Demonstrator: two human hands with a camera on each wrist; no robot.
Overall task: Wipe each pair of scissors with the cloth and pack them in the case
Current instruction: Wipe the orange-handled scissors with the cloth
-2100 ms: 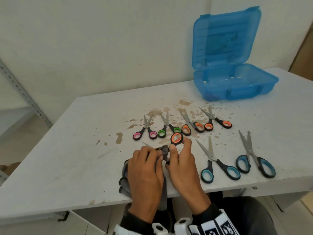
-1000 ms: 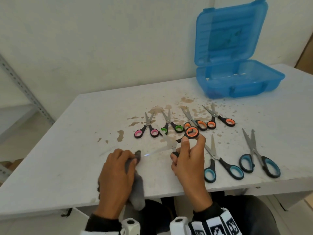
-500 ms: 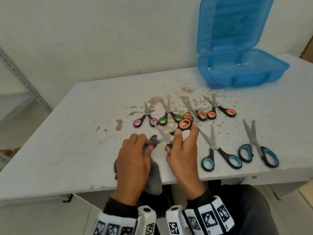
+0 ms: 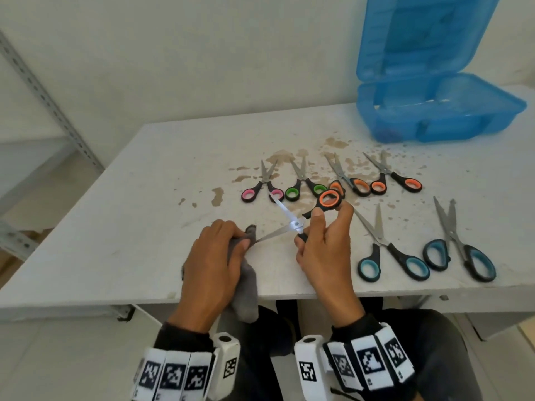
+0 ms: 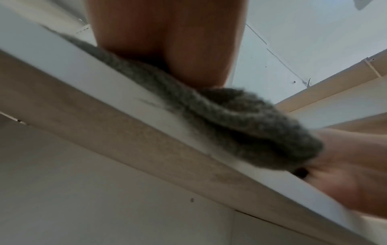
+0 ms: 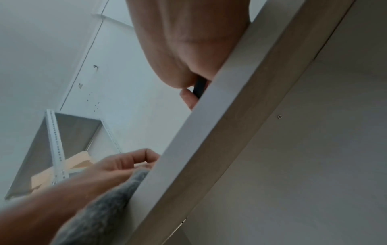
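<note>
Orange-handled scissors (image 4: pixel 311 215), blades spread, are gripped by the right hand (image 4: pixel 324 250); the left hand (image 4: pixel 212 264) pinches a grey cloth (image 4: pixel 246 285) round one blade tip. Beyond the right hand stands the open case (image 4: pixel 434 114). No readable writing.

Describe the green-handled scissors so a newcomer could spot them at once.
On the stained white table, a far row of small scissors lies in front of the open blue case. The green scissors are second from the left in that row, between the pink pair and an orange pair. They alone have green handle rings.
</note>
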